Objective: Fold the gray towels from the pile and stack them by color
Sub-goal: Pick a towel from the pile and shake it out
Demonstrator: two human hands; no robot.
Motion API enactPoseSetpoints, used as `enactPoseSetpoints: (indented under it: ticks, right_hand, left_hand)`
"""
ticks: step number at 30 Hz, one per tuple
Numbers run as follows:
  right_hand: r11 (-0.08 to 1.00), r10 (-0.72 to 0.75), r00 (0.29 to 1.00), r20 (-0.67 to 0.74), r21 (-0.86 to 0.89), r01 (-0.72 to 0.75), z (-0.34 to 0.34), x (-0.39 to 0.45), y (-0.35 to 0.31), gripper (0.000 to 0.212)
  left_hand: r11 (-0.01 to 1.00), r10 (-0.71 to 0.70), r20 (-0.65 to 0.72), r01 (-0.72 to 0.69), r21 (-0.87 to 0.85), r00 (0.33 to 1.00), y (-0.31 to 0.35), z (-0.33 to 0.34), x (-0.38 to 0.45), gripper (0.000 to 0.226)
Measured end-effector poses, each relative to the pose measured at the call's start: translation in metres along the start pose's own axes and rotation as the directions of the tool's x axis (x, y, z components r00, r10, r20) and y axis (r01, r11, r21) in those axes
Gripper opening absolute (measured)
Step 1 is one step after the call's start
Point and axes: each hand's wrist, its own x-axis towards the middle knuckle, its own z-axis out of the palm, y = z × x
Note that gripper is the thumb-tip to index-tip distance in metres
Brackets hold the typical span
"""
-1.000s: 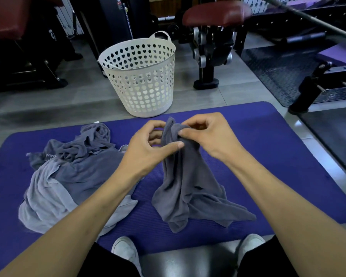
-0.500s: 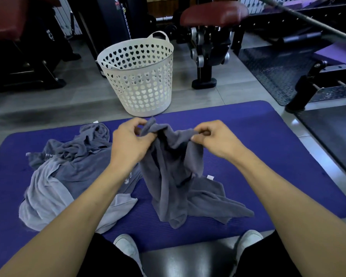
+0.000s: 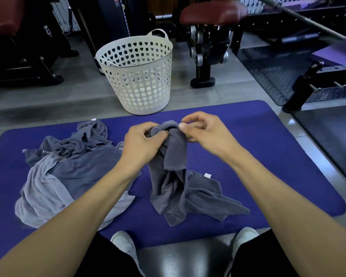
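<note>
Clearly the dark gray towel [image 3: 174,176] is limp and light, bunched above the purple mat [image 3: 268,156] beside the pile [image 3: 68,172]. Left hand [image 3: 142,144] grips its top fold; right hand [image 3: 204,130] pinches the edge. Best held at two corners.

Both forearms are seen bare from the lower corners up to the wrists; no sleeves, watch, bracelets or rings are visible on them. The left hand [image 3: 143,143] and the right hand [image 3: 205,132] are uncovered, with no gloves worn, and short, plain fingernails can be made out on the right hand. Black shorts [image 3: 108,256] are worn, seen at the bottom edge over both thighs. White shoes are worn on the feet: the left shoe [image 3: 122,242] and the right shoe [image 3: 245,235] show rounded toes, with no markings that can be made out.
</note>
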Motion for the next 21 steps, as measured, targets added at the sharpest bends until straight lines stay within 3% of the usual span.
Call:
enactPoseSetpoints:
  ticks: [4, 7, 11, 16, 19, 21]
  right_hand:
    - [0.950, 0.009, 1.000, -0.025, -0.313, -0.017, -0.012, -0.014, 0.012, 0.034]
    - [0.872, -0.058, 0.997, 0.056, -0.484, 0.078, -0.006, -0.026, 0.020, 0.048]
    - [0.761, -0.143, 0.985, 0.100, -0.625, 0.174, 0.015, -0.026, 0.024, 0.068]
    - [0.681, -0.327, 0.945, 0.012, -0.690, 0.244, 0.014, -0.018, 0.030, 0.024]
    - [0.726, -0.295, 0.955, -0.039, -0.659, 0.197, 0.000, -0.021, 0.034, 0.021]
    - [0.679, -0.269, 0.962, -0.038, -0.716, 0.162, -0.009, -0.028, 0.034, 0.025]
  left_hand:
    - [0.974, -0.184, -0.073, 0.173, -0.143, 0.980, -0.003, -0.005, 0.010, 0.016]
    - [0.930, -0.292, -0.106, 0.257, -0.261, 0.950, -0.003, -0.006, 0.014, 0.024]
    - [0.898, -0.341, -0.044, 0.311, -0.312, 0.939, -0.001, -0.006, 0.010, 0.021]
    - [0.778, -0.440, 0.138, 0.454, -0.435, 0.887, 0.000, -0.005, 0.002, 0.019]
    - [0.655, -0.533, 0.265, 0.591, -0.471, 0.803, -0.002, -0.013, 0.003, 0.019]
    - [0.585, -0.557, 0.351, 0.656, -0.477, 0.752, -0.004, -0.020, 0.002, 0.007]
